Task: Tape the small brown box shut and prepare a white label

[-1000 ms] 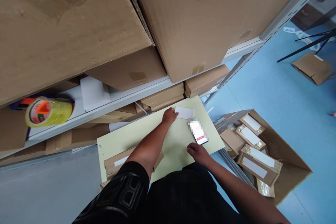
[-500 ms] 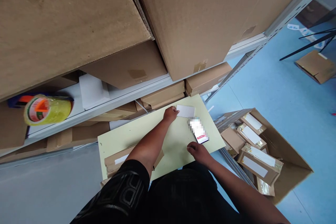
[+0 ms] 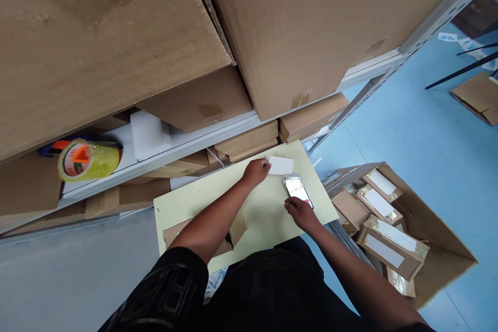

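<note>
My left hand (image 3: 258, 172) pinches the left end of a blank white slip (image 3: 280, 165), which looks like paper or a label, over the pale yellow board (image 3: 264, 207). Below the slip lies a phone (image 3: 299, 192) with its screen lit, part of it blurred out. My right hand (image 3: 301, 213) is at the phone's lower left edge, its fingers curled and partly covering it. What those fingers hold, if anything, is hidden. Under my left forearm a small cardboard box (image 3: 237, 229) rests on the board, partly hidden.
A large open carton (image 3: 447, 249) on the right holds several small taped boxes with white labels. Ahead, a shelf (image 3: 225, 127) carries big cartons and a yellow tape roll (image 3: 91, 161). A metal post (image 3: 373, 91) rises beside it. A flattened carton (image 3: 476, 96) lies on the blue floor.
My right hand has moved up onto the phone's lower edge. My left hand still pinches the white slip, now slightly tilted. The view has shifted a little.
</note>
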`<state>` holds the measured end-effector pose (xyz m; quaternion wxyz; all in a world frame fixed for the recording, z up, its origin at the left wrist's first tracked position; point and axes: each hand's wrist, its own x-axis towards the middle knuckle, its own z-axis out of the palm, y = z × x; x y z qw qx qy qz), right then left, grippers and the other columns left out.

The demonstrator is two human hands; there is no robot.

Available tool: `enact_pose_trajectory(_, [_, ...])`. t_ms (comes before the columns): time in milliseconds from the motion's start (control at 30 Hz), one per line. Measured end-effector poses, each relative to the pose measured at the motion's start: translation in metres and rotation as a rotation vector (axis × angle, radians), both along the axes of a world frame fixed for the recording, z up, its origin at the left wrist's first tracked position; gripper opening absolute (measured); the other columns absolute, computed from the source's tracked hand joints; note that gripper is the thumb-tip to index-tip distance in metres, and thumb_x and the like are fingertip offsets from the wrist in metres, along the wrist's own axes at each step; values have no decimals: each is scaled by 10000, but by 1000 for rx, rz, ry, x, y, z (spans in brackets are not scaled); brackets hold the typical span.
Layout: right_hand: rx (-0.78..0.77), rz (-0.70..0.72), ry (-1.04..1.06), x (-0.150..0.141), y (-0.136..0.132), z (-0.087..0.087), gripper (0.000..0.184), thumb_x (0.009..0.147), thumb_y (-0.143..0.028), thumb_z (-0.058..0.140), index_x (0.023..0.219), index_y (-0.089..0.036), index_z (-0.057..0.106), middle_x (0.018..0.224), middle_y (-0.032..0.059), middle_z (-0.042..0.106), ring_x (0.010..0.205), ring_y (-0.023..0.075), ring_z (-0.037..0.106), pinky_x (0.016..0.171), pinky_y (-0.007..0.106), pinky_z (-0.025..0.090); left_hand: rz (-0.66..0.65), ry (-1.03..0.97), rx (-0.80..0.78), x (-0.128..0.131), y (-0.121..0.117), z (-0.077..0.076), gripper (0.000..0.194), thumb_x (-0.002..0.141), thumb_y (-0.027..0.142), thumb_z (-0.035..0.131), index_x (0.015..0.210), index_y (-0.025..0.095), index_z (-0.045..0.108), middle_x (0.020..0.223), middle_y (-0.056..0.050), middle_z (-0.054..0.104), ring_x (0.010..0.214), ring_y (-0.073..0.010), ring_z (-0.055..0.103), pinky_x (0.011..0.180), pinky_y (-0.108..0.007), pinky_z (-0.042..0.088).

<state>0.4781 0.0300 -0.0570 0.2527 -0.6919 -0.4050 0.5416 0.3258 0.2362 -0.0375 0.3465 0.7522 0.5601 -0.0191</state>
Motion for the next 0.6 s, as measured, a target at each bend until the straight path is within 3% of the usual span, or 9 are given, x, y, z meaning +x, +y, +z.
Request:
enact_pose_trajectory(100, [108, -163, -62, 16, 24, 9, 379, 964, -527, 476, 1020, -217, 686, 923, 59, 736, 868, 229, 674, 777, 316, 482, -144, -140, -53, 16, -18, 16, 288, 972, 389, 526, 991, 215, 754, 981, -40, 757, 917, -194, 663, 833, -283, 494])
enact_pose_trajectory(200, [177, -280, -127, 33, 54, 16, 434, 957, -586, 487, 1053, -205, 671, 931, 66, 738, 854, 226, 664, 761, 309, 471, -320, -299, -113, 33, -30, 17, 321, 986, 382, 523, 1190, 248, 732, 1234, -37, 722, 1159, -207, 625, 1023, -296, 472])
enact_pose_trajectory(300, [164, -337, -266, 50, 79, 16, 362, 928, -537, 531, 884, -204, 666, 785, 51, 708, 745, 212, 623, 692, 302, 429, -393, -272, -67, 49, -31, 2, 370, 1001, 306, 488, 1310, 243, 682, 1349, -59, 665, 1281, -229, 556, 1117, -345, 430])
enact_pose_trajectory(400, [125, -391, -331, 65, 91, 6, 322, 914, -477, 515, 757, -214, 615, 696, 35, 667, 677, 197, 592, 641, 295, 404, -383, -62, 37, 59, -23, -20, 449, 994, 222, 458, 1419, 252, 601, 1357, -83, 639, 1278, -254, 529, 1117, -392, 426])
enact_pose_trajectory(500, [77, -477, -241, 74, 91, -7, 301, 867, -469, 546, 691, -227, 560, 643, 8, 629, 622, 179, 566, 583, 279, 403, -447, 88, 96, 65, -15, -41, 507, 985, 209, 473, 1488, 251, 522, 1316, -101, 615, 1204, -264, 539, 1029, -387, 465])
enact_pose_trajectory(600, [16, -657, -66, 78, 82, -17, 287, 809, -462, 601, 658, -232, 517, 576, -17, 579, 545, 157, 524, 513, 264, 397, -534, 145, 154, 65, -13, -56, 533, 970, 212, 509, 1503, 224, 496, 1280, -120, 580, 1154, -278, 527, 963, -387, 475])
